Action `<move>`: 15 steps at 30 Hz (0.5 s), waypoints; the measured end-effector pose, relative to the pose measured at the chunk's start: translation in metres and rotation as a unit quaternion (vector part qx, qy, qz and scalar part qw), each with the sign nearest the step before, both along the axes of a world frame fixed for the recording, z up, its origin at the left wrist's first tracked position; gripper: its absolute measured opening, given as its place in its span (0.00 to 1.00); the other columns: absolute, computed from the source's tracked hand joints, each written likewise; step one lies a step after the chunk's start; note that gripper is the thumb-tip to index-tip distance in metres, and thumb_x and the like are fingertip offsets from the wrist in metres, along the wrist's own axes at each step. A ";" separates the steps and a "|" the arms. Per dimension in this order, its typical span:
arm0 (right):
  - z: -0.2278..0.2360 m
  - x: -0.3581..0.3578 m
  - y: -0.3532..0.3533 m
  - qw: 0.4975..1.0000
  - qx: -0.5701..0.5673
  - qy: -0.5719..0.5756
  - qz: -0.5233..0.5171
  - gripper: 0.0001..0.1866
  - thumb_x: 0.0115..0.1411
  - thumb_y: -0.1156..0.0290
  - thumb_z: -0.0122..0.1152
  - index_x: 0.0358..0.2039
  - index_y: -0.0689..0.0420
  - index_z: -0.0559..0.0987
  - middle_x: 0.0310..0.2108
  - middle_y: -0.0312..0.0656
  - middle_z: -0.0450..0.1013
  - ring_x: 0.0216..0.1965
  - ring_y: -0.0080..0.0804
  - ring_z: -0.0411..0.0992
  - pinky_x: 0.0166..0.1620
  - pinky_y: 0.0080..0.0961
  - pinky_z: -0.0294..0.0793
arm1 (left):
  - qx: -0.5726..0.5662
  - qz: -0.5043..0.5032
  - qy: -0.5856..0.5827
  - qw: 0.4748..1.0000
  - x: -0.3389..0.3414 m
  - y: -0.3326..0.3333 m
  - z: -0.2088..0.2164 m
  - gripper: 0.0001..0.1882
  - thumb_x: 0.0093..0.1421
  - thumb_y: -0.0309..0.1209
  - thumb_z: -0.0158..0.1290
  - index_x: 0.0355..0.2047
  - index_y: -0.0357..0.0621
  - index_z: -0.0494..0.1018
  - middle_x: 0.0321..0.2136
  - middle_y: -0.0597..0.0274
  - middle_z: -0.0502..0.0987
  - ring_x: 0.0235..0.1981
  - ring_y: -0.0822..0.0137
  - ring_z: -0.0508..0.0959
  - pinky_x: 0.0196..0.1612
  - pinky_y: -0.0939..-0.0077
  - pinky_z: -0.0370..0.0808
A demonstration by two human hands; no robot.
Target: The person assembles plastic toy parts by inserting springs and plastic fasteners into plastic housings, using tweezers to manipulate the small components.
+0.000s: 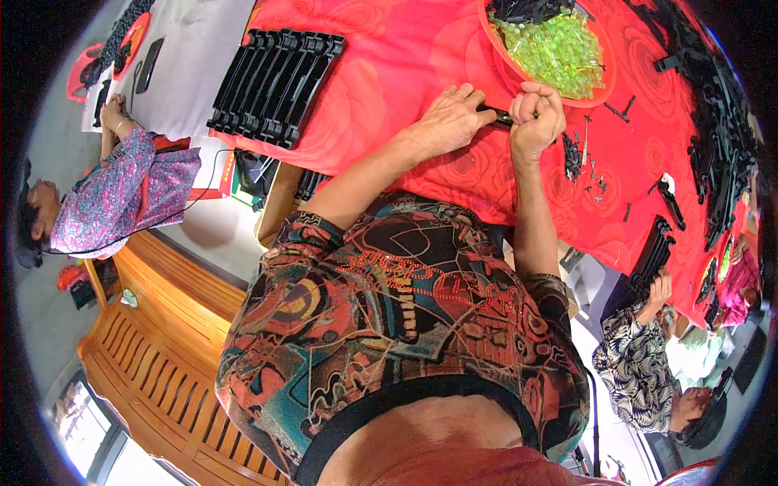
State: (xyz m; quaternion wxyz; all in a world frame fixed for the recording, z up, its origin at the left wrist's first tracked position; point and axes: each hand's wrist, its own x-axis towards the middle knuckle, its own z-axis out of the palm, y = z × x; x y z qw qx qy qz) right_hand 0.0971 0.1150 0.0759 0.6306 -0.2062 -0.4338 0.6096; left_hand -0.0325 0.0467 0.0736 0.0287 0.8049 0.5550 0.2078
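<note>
My left hand (pixel 454 120) is closed, its fingertips gripping one end of a short, narrow black plastic part (pixel 501 118) just above the red cloth. The part's other end runs into my right hand (pixel 537 123), whose fingers are curled round in a fist; any smaller thing inside it is hidden. Beyond my right hand, an orange-red bowl (pixel 609 91) holds yellow-green translucent pieces (pixel 551 57) and small black pieces (pixel 531 10). Tiny black pieces (pixel 572 154) lie scattered on the cloth to the right of my right wrist.
Several long black plastic parts (pixel 279 85) lie in a row at the left. A large heap of black parts (pixel 721 130) spreads along the right side, near another person's hand (pixel 660 285). Another person (pixel 121 190) sits at a pale table, far left, by a wooden bench (pixel 178 364).
</note>
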 end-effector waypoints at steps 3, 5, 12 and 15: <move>-0.001 0.000 0.001 0.999 0.003 0.036 0.016 0.13 0.53 0.75 0.35 0.29 0.70 0.69 0.10 0.30 0.50 0.11 0.17 0.47 0.16 0.18 0.47 | -0.001 -0.002 -0.002 1.000 -0.001 0.001 0.001 0.14 0.48 0.30 0.49 0.36 0.47 0.75 0.31 0.57 0.68 0.38 0.58 0.68 0.42 0.64 0.68; -0.001 -0.002 0.000 0.999 0.012 0.037 0.010 0.13 0.54 0.75 0.35 0.29 0.70 0.69 0.10 0.30 0.50 0.11 0.17 0.47 0.15 0.18 0.48 | 0.008 0.000 0.001 1.000 0.000 0.001 0.000 0.13 0.48 0.30 0.49 0.36 0.47 0.75 0.31 0.56 0.68 0.38 0.58 0.68 0.41 0.64 0.68; -0.002 -0.009 -0.006 1.000 0.014 -0.020 0.003 0.14 0.54 0.75 0.35 0.30 0.70 0.70 0.11 0.30 0.51 0.12 0.17 0.48 0.16 0.18 0.50 | 0.013 0.002 0.007 1.000 -0.001 -0.001 0.003 0.12 0.49 0.30 0.48 0.34 0.46 0.74 0.31 0.56 0.68 0.39 0.57 0.68 0.41 0.64 0.67; -0.003 -0.014 -0.007 0.998 0.052 -0.029 -0.007 0.14 0.54 0.75 0.35 0.30 0.68 0.71 0.11 0.30 0.52 0.12 0.16 0.49 0.17 0.17 0.50 | 0.013 0.008 0.009 1.000 -0.003 -0.001 -0.001 0.12 0.47 0.30 0.49 0.34 0.46 0.75 0.32 0.56 0.69 0.39 0.57 0.68 0.41 0.63 0.67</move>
